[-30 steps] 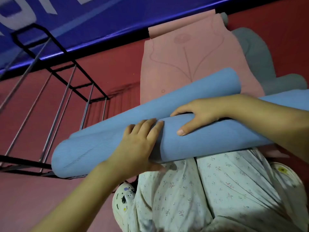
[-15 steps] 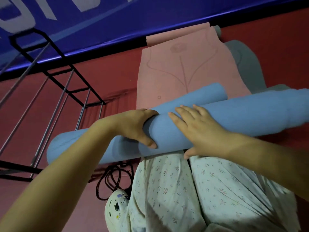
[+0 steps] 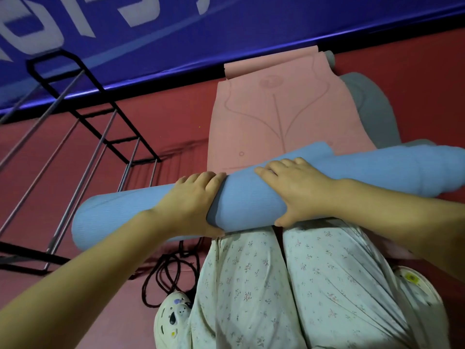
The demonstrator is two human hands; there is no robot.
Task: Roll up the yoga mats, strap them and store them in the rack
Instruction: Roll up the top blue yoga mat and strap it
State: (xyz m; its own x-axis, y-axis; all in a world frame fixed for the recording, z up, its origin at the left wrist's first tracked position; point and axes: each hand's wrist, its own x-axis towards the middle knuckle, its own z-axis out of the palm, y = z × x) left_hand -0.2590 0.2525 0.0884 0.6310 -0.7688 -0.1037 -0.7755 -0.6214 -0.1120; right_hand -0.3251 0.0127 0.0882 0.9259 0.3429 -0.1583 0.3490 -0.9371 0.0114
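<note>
Fingers (image 3: 276, 170) of both hands wrap the rolled blue mat (image 3: 246, 200).

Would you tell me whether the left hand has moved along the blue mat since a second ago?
Yes. The left hand now wraps over the blue mat, closer to the pink mat.

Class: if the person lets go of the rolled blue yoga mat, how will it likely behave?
The rolled blue foam yoga mat shows no strap, so it would probably spring open. Being a cylinder, it may roll off the lap. The left hand and right hand dent it slightly, suggesting soft, light foam.
</note>
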